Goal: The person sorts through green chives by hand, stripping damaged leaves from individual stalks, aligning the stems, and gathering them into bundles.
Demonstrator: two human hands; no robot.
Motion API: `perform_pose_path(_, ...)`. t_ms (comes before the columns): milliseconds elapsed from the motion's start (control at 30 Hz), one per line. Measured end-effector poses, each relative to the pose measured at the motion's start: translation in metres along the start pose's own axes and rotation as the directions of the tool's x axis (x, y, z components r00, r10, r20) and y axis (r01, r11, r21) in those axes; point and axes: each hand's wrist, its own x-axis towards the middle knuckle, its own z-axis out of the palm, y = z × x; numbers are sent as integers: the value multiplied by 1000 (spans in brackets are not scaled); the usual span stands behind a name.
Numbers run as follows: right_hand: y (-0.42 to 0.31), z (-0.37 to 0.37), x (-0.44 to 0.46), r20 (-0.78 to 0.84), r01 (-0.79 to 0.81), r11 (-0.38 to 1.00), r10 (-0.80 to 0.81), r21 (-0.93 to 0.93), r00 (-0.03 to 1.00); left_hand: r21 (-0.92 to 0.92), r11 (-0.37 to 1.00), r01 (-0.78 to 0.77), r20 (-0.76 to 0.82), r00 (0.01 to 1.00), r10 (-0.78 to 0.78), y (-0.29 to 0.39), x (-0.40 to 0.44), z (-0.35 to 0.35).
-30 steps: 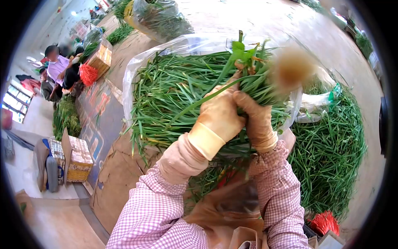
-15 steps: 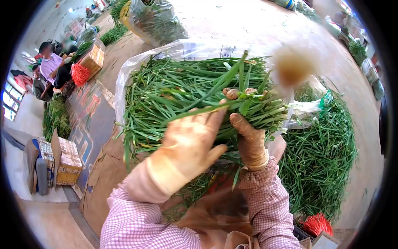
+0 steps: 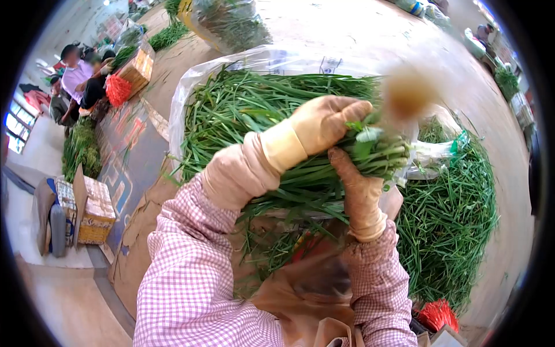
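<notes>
My gloved right hand (image 3: 358,191) is wrapped around a bunch of long green leafy stalks (image 3: 384,156), its thumb on the near side and the stem ends pointing right. Above the bunch, my gloved left hand (image 3: 329,121) is closed in a pinch at a small broad-leaved sprig (image 3: 365,137), which is partly blurred. Under both hands lies a large heap of the same long green leaves (image 3: 231,110), lined with a clear plastic sheet (image 3: 180,110). My left forearm crosses over the heap and covers part of it.
To the right are a big pile of greens (image 3: 445,231) and a plastic-wrapped pale bundle (image 3: 430,151). Red ties (image 3: 438,315) lie at lower right. A filled plastic bag (image 3: 231,26) stands behind the heap. Boxes (image 3: 95,214) and seated people (image 3: 75,81) are at left. A blurred brown blob (image 3: 410,95) hides part of the view.
My left hand has moved up and right, from spread fingers over the leaves to a pinch at the sprig. The sprig has shifted right. My right hand keeps its hold on the bunch.
</notes>
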Motion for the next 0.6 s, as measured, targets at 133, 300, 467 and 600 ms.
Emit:
perform_pose_path(133, 14, -1, -9, 202, 476, 754, -434, -453, 878, 14, 998, -63, -119, 991, 65, 13, -32, 17)
perform_pose_path(300, 26, -4, -19, 56, 234, 945, -227, -230, 972, 175, 959, -225, -310, 912, 270, 4, -40, 33)
perform_pose_path(467, 0, -8, -10, -35, -106, 961, 119, 257, 992, 131, 988, -86, -388, 912, 131, 3, -41, 56)
perform_pose_path(600, -12, -50, -3, -70, 8, 792, 43, 610, 997, 669, 561, -489, -203, 605, 770, 5, -66, 69)
